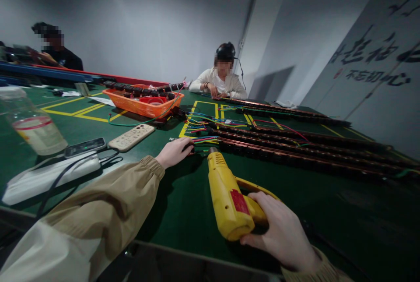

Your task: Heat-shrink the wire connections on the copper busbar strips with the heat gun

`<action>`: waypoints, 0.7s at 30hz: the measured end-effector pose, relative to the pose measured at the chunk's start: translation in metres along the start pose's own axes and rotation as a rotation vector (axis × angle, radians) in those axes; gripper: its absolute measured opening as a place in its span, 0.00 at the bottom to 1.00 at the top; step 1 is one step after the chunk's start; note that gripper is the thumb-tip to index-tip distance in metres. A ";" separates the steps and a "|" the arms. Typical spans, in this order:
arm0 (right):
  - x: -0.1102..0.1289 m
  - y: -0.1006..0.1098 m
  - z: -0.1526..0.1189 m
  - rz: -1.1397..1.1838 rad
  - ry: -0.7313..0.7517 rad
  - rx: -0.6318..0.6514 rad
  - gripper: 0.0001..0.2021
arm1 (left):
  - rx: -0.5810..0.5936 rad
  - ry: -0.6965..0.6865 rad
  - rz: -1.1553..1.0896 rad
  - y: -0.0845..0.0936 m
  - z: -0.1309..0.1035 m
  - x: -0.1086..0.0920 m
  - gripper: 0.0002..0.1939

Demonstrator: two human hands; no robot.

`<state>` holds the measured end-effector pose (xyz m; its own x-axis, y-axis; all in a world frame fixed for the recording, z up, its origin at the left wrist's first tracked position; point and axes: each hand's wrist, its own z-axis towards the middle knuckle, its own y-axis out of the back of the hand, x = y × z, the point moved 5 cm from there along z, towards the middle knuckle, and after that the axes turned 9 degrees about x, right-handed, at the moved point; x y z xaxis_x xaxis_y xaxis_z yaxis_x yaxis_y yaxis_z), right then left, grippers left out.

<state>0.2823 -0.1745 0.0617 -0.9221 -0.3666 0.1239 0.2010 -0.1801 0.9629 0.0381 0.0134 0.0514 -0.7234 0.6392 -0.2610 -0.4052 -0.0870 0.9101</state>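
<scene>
My right hand point(284, 229) is wrapped round the handle of a yellow heat gun point(226, 199) with a red label. The gun's metal nozzle points away from me, close to the ends of several coloured wires point(208, 140). My left hand point(175, 151) is at those wire ends, left of the nozzle, with its fingers closed together. What its fingertips pinch is small and dark and partly hidden. The wires run right into long black and copper strips point(262, 150) lying side by side on the green table point(183, 212).
An orange basket point(141, 104) with black parts stands beyond my left hand. At left are a plastic bottle point(39, 131), a white power strip point(52, 177), a phone point(85, 146) and a beige case point(131, 137). A person point(219, 80) sits opposite; another point(59, 52) is far left.
</scene>
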 end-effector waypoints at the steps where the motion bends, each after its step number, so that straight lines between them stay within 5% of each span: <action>1: -0.003 -0.001 0.000 -0.007 -0.029 0.009 0.38 | 0.004 -0.004 -0.002 0.000 0.000 0.000 0.12; 7: -0.014 -0.006 0.000 -0.058 -0.153 0.015 0.39 | 0.026 -0.009 -0.030 -0.002 0.001 0.000 0.14; 21: 0.020 -0.002 -0.005 0.037 0.012 -0.021 0.37 | 0.037 0.000 -0.068 -0.006 0.003 0.000 0.14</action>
<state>0.2650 -0.1859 0.0612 -0.9098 -0.3844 0.1563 0.2420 -0.1856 0.9524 0.0430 0.0163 0.0467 -0.6952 0.6424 -0.3225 -0.4325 -0.0154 0.9015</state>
